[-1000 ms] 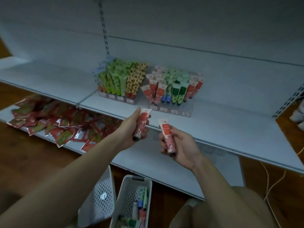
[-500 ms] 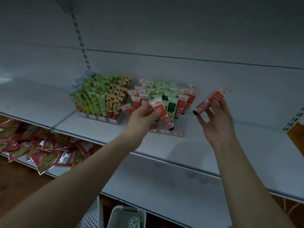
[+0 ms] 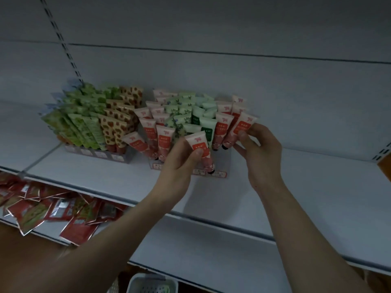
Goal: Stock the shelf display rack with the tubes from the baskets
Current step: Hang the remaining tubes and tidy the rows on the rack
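My left hand [image 3: 182,159] pinches a red-and-white tube [image 3: 202,151], cap down, in front of the clear display rack [image 3: 220,174] on the white shelf [image 3: 296,187]. My right hand [image 3: 257,151] pinches a second red tube [image 3: 239,130] at the rack's right end, cap down among the other red tubes there. The rack holds several rows of red and green tubes. To its left stands a second rack [image 3: 101,154] filled with green and spotted tubes.
On the lower shelf at left lies a heap of red sachets [image 3: 53,210]. The rim of a white basket [image 3: 152,281] shows at the bottom edge, between my arms. A slotted upright [image 3: 63,43] runs up the back wall.
Both hands rose from beside the lower shelf to the rack. The right hand brought its tube from out at the right down into the rack's right end. The camera tilted up.
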### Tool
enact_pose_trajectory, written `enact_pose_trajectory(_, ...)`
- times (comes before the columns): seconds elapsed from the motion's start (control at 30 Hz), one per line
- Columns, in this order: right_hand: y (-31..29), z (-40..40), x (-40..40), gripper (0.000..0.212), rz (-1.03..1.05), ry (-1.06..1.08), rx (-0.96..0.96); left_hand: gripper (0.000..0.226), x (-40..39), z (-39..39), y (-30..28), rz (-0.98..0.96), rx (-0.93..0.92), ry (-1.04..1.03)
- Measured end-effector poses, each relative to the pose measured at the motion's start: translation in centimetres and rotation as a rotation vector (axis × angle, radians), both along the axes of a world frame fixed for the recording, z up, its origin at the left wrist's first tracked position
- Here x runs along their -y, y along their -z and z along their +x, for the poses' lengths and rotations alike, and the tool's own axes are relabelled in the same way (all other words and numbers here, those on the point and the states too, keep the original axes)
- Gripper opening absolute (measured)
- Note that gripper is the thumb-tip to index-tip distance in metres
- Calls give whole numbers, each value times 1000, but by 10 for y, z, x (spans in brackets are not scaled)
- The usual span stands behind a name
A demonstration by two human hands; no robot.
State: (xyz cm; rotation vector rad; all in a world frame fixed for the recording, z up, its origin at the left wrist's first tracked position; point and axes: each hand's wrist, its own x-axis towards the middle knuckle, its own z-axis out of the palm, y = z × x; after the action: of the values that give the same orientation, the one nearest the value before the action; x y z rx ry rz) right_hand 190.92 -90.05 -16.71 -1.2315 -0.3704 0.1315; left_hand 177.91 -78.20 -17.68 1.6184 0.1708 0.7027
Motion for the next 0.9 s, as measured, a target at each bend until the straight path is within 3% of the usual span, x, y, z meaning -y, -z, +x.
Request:
enact_pose_trajectory(0.33, 15, 6, -7, 19, -261, 81, 235, 11, -4, 5, 6, 56, -97, 102)
enact_pose_trajectory(0.5, 16, 6, -13, 21, -333, 151, 341, 20, -11, 5, 14, 81, -149, 119)
enact_pose_trajectory(0.9, 21, 5, -16, 13, -364, 174, 368, 19, -12, 6, 5, 43, -183, 141)
